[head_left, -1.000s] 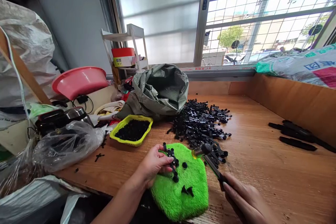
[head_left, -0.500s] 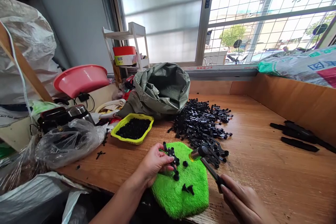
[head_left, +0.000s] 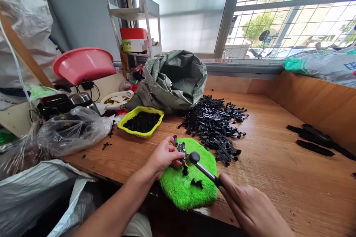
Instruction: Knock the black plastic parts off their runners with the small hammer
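The left hand [head_left: 162, 157] is closed in a pinch on a black part [head_left: 180, 149], holding it down on the green cloth [head_left: 186, 189] that lies at the near edge of the tabletop [head_left: 278, 163]. The right hand [head_left: 250, 209] is wrapped shut around the handle of a small hammer [head_left: 203, 168]; the hammer's dark round head sits on or just above the black part, right beside the left fingertips. Whether head and part are touching cannot be told. Two small black bits [head_left: 197, 183] lie loose on the cloth, nearer the front edge.

Just beyond the cloth, toward the middle of the tabletop, is a pile of black parts [head_left: 214, 126]. Left of the pile stands a yellow tray [head_left: 124, 127] filled with small black pieces, and behind both slumps an open grey-green sack [head_left: 175, 79], near the far edge under the window. At the left edge lie a clear plastic bag [head_left: 72, 131] and, further back, a pink basin [head_left: 83, 64] and a white rack [head_left: 139, 18]. Near the right edge, against the wooden side wall, lie a few long black strips [head_left: 314, 142], well apart from the hands.
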